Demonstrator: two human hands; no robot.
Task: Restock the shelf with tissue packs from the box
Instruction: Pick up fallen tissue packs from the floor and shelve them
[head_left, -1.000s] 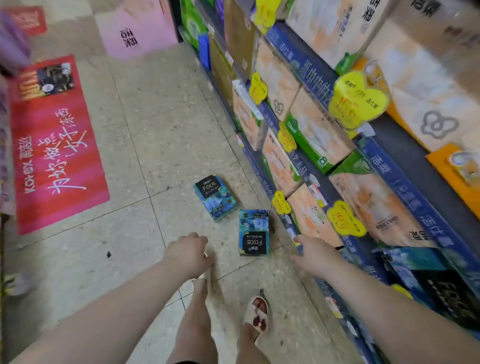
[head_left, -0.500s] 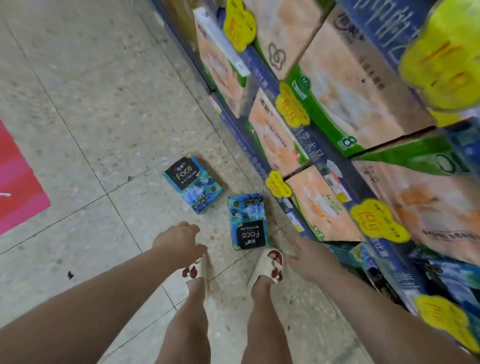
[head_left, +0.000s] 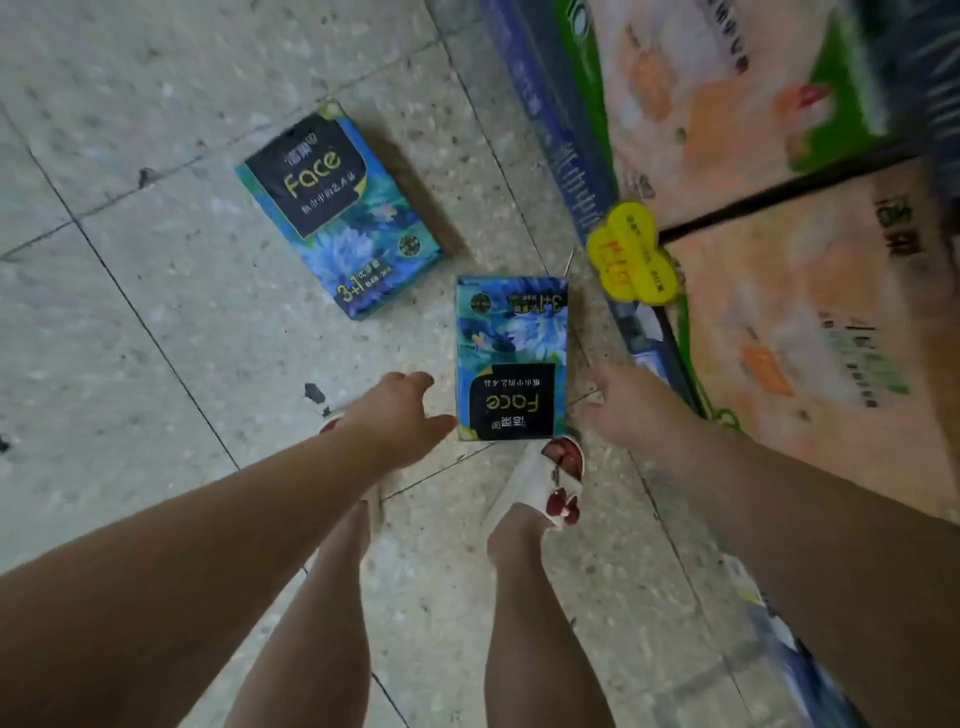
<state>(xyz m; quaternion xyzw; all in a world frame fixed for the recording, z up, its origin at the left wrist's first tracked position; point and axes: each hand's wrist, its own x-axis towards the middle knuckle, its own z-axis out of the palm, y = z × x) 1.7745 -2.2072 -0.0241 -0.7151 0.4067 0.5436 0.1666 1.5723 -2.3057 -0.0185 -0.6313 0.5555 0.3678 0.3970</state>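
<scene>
The nearer blue-and-green floral tissue pack with a black label panel (head_left: 511, 358) is lying flat on the speckled grey tiled floor (head_left: 156, 364). It is sitting just ahead of the person's white sandal with red ornaments (head_left: 558, 483) and close beside the blue shelf edge strip (head_left: 576, 156). A second matching tissue pack (head_left: 337, 208) is lying further out, apart from the first. The left hand (head_left: 400, 415) is hovering at the nearer pack's lower left corner, fingers loosely curled and holding nothing, thumb tip just beside the edge; contact cannot be confirmed. The right hand (head_left: 628, 410) is hovering off the pack's right side, fingers relaxed and slightly spread, empty and not touching. In my judgement a two-handed pickup of the nearer pack is being set up. Done well, both palms are closing on the long sides together, fingers getting under the soft wrapping rather than nipping a corner. The pack should then be rising level toward the peach-coloured wrapped packs (head_left: 779, 338) on the shelf, clearing the yellow flower-shaped price tag (head_left: 631, 252). The supply box is not showing.
</scene>
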